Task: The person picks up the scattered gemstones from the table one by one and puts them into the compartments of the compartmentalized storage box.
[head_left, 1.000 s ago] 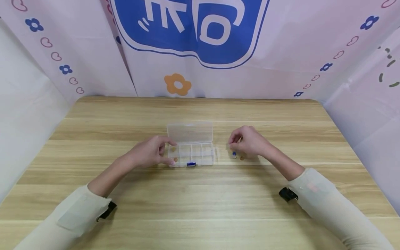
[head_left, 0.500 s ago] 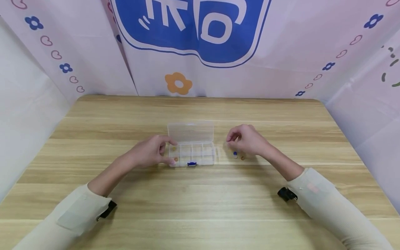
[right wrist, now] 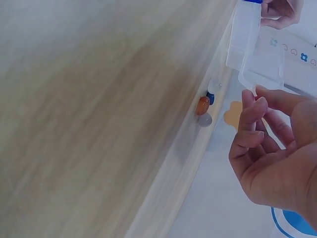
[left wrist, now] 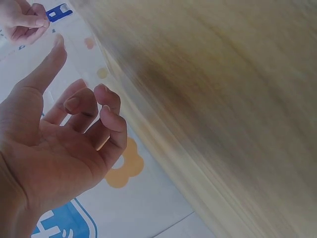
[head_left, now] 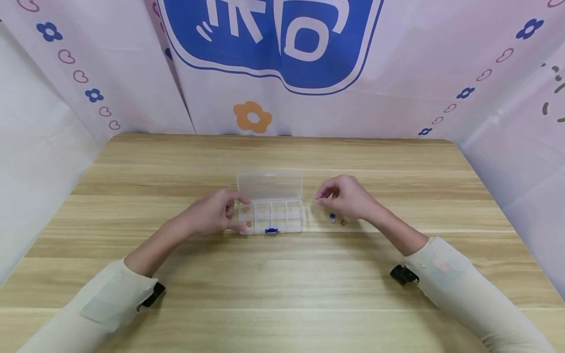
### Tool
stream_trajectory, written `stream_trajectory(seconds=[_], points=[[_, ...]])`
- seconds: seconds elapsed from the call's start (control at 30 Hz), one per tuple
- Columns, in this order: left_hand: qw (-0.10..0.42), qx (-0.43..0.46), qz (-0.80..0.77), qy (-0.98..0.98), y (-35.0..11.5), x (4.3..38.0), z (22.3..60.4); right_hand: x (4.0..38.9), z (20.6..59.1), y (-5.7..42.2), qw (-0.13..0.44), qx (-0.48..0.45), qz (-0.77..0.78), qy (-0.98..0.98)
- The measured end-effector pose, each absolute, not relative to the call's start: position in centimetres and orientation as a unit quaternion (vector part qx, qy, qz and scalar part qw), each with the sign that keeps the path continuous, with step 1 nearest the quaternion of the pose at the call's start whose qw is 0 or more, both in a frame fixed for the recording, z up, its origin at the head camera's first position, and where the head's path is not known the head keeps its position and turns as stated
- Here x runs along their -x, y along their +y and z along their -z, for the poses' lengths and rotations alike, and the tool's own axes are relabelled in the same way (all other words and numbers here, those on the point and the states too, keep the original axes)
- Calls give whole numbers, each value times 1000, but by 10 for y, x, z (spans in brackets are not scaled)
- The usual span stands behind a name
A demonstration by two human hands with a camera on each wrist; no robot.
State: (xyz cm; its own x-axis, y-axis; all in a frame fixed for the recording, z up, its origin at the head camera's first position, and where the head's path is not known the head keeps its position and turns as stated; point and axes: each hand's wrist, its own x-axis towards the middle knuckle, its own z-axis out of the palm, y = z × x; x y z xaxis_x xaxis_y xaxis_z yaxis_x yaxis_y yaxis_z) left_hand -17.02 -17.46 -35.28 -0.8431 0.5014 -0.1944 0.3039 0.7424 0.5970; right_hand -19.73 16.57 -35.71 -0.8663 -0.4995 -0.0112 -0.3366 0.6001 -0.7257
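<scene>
A clear plastic compartment box (head_left: 289,228) stands on the table, its lid (head_left: 270,186) raised at the back. My left hand (head_left: 212,213) holds the box's left end between thumb and index finger. A yellow bead (head_left: 245,209) and an orange bead (head_left: 249,224) lie in its left compartments. Right of the box, my right hand (head_left: 348,198) pinches a tiny pale thing, seemingly a clear bead, mostly hidden by the fingertips. Below that hand lie a blue bead (right wrist: 211,98), an orange bead (right wrist: 202,105) and clear beads (right wrist: 214,85) on the table.
The wood-grained table (head_left: 265,284) extends around the box. A blue latch (head_left: 271,230) sits on the box's front edge. White printed cloth (head_left: 353,113) hangs behind the table and along both sides.
My right hand has moved a little left toward the box, its fingertips still pinched. My left hand stays on the box's left end.
</scene>
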Motion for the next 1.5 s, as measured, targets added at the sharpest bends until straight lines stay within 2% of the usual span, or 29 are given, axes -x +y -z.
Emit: stream_trajectory(seconds=[1.0,1.5], points=[[180,-217,-287,916,-174,169,353,194,352,143,142,228,452,851],[180,-213,-285,917,-174,170,353,191,353,126,143,265,444,844]])
